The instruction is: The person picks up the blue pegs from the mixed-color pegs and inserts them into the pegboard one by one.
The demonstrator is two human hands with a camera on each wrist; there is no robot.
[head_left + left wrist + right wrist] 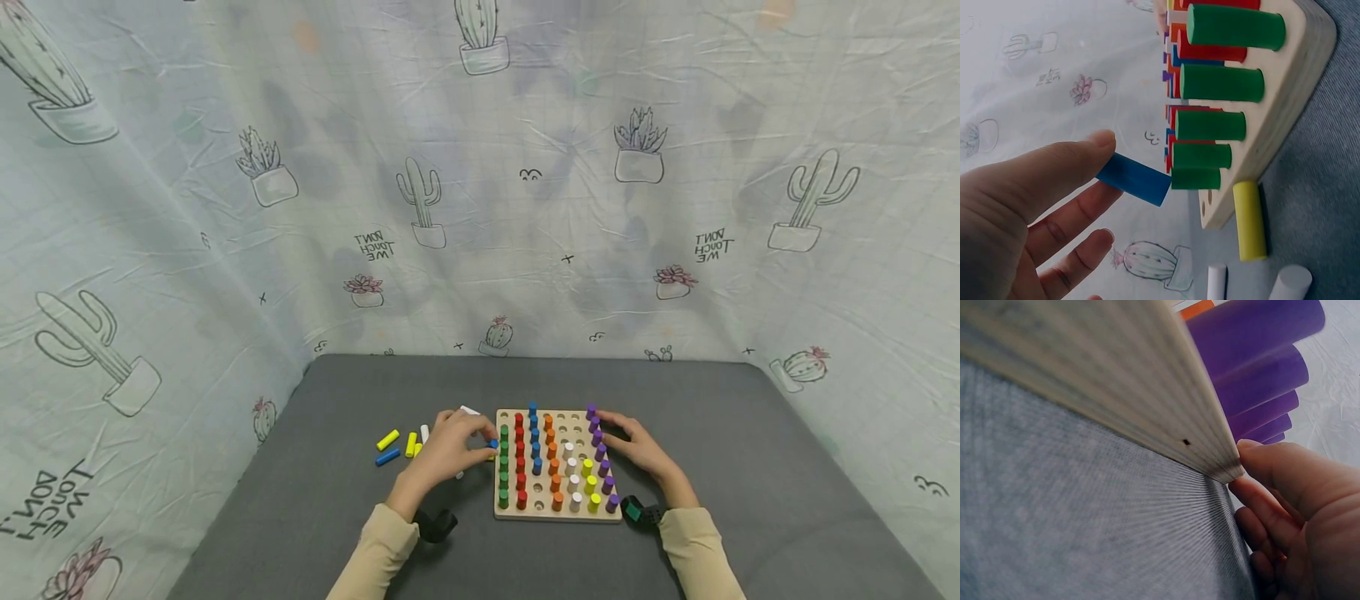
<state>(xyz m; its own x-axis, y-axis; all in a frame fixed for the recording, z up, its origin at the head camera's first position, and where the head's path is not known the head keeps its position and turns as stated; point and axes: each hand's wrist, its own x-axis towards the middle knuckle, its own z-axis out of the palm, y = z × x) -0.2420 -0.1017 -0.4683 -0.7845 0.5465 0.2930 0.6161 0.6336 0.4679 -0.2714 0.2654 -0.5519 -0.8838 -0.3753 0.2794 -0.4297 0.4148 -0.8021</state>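
My left hand (447, 448) pinches a blue peg (1135, 180) between thumb and fingers, just off the left side of a wooden pegboard (551, 515). The peg's free end points toward the green pegs (1222, 83) in the left wrist view. Columns of green, red, blue, orange, white, yellow and purple pegs stand upright in the board. Bare holes show at the near end of the blue column and at the far end of the white and yellow ones. At the board's right edge, beside the purple pegs (1260, 344), my right hand (641, 450) grips the board with thumb and finger.
Loose yellow pegs (387, 440), a blue peg (387, 457) and white pegs (1291, 282) lie on the grey tabletop (315, 500) left of the board. One yellow peg (1250, 220) lies close against the board's left side. A cactus-print cloth (525, 225) hangs behind.
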